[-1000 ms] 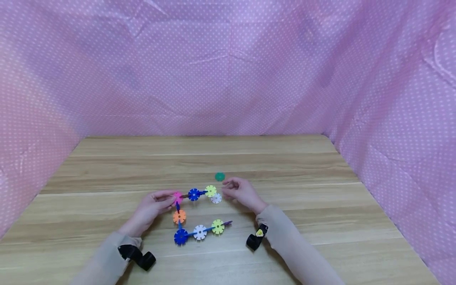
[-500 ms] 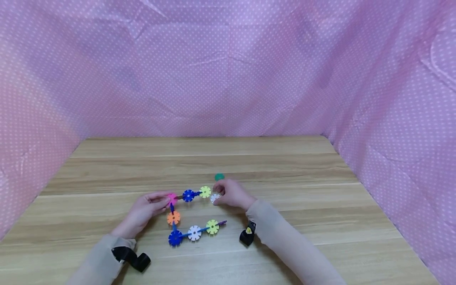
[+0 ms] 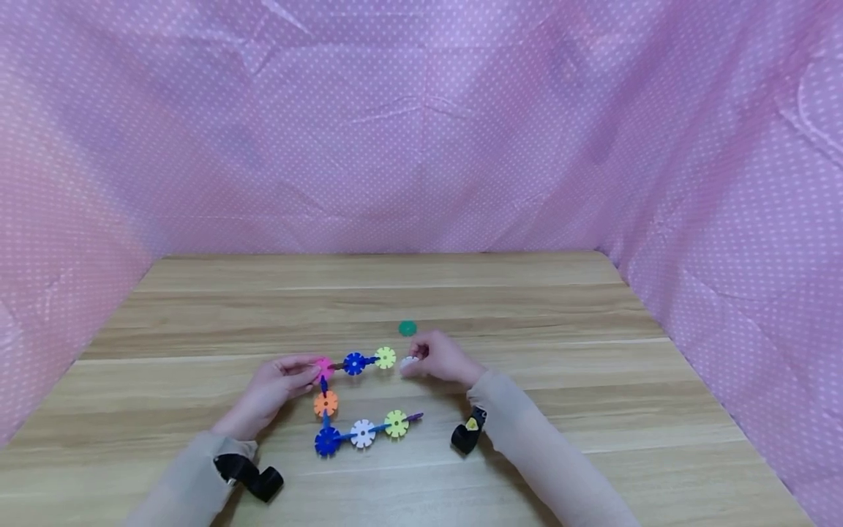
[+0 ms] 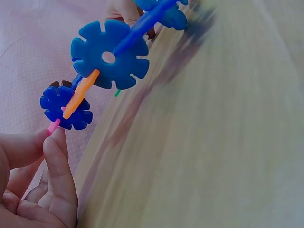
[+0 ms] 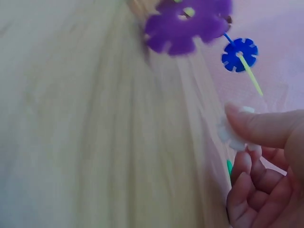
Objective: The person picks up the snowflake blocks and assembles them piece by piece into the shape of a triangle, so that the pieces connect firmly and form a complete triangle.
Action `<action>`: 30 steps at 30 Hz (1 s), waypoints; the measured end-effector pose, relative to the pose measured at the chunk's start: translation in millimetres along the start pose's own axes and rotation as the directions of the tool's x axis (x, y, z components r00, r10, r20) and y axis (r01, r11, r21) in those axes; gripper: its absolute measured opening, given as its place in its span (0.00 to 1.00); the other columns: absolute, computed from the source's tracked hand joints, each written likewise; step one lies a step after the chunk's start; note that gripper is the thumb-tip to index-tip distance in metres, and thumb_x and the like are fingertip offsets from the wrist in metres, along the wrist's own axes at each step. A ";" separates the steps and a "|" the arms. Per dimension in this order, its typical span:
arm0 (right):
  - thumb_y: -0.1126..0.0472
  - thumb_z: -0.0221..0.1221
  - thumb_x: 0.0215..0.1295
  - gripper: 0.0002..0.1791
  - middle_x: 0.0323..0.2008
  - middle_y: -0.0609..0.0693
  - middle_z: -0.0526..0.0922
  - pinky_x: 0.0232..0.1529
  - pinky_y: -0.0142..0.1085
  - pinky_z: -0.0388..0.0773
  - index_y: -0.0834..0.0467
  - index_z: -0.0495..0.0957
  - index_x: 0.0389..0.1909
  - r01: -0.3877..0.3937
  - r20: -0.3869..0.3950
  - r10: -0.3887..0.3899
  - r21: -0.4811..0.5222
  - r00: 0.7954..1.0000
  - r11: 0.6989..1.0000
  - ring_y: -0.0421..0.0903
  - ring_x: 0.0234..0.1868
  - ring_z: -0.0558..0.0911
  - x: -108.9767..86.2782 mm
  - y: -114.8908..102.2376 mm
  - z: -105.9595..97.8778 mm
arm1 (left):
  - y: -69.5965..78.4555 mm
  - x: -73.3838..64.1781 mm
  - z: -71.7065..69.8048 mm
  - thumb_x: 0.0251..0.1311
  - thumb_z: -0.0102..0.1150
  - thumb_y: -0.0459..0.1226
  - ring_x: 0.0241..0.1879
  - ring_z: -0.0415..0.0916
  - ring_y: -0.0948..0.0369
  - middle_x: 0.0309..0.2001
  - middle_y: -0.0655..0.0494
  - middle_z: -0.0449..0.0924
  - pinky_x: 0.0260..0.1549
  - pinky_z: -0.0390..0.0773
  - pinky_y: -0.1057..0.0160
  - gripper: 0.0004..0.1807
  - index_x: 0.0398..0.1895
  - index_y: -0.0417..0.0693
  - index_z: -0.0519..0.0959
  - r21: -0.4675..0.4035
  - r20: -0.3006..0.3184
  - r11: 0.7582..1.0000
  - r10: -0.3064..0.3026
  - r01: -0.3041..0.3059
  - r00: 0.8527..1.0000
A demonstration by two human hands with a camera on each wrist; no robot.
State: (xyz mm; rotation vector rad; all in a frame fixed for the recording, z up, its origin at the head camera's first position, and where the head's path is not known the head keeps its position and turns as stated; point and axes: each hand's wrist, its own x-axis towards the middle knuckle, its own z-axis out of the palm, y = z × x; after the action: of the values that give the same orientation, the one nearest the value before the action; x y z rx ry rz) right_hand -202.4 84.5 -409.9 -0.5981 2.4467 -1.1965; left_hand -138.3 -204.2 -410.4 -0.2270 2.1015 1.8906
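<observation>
My left hand [image 3: 285, 382] pinches a pink notched disc [image 3: 323, 368] at the far left corner of a chain of interlocking discs. From that corner a blue disc [image 3: 354, 364] and a yellow disc [image 3: 385, 358] run to the right. Toward me the chain passes an orange disc [image 3: 326, 404] and a dark blue disc [image 3: 327, 442], then a white disc [image 3: 363, 434], a second yellow disc [image 3: 396, 424] and a purple disc [image 5: 190, 26] on edge. My right hand [image 3: 443, 357] pinches a loose white disc [image 5: 230, 133] between thumb and fingers, just right of the far yellow disc.
A green disc [image 3: 407, 328] lies on the wooden table [image 3: 593, 380] beyond my right hand. Polka-dot pink cloth [image 3: 421, 146] hangs behind the table and along its sides. Each wrist wears a black strap with a camera.
My right hand has reached in from the right and taken hold of the loose white disc, drawing it away from the far yellow disc. The left hand keeps its pinch on the pink disc.
</observation>
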 end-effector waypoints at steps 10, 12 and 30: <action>0.59 0.69 0.53 0.08 0.26 0.45 0.75 0.27 0.29 0.69 0.57 0.80 0.28 -0.074 -0.057 0.084 0.156 0.995 0.985 0.40 0.26 0.70 -11.7 12.3 -10.2 | 0.7 4.3 11.0 0.61 0.57 0.30 0.36 0.80 0.69 0.42 0.56 0.84 0.38 0.81 0.72 0.22 0.58 0.33 0.71 0.085 -0.021 0.996 0.004 -0.002 1.000; 0.59 0.68 0.53 0.07 0.27 0.46 0.76 0.29 0.29 0.70 0.58 0.81 0.29 -0.081 -0.067 0.093 0.170 0.993 0.982 0.41 0.28 0.70 -13.2 15.1 -11.0 | 0.4 5.2 13.2 0.61 0.57 0.30 0.36 0.79 0.69 0.41 0.55 0.84 0.38 0.81 0.72 0.22 0.58 0.32 0.71 0.104 -0.016 0.995 0.011 -0.009 1.000; 0.63 0.63 0.58 0.07 0.30 0.47 0.77 0.25 0.28 0.73 0.62 0.80 0.36 -0.115 -0.089 0.144 0.270 0.986 0.956 0.40 0.27 0.72 -19.6 27.9 -14.4 | 37.0 4.2 12.9 0.65 0.54 0.39 0.51 0.75 0.50 0.54 0.42 0.76 0.48 0.79 0.54 0.23 0.61 0.39 0.70 0.567 0.099 0.790 0.215 -0.232 0.972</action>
State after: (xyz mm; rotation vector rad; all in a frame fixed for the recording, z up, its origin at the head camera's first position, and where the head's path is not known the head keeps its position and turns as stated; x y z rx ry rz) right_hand -198.8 119.5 -421.4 -0.2983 2.3136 -1.5014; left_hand -152.4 -186.6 -378.0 0.1984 2.6558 1.2452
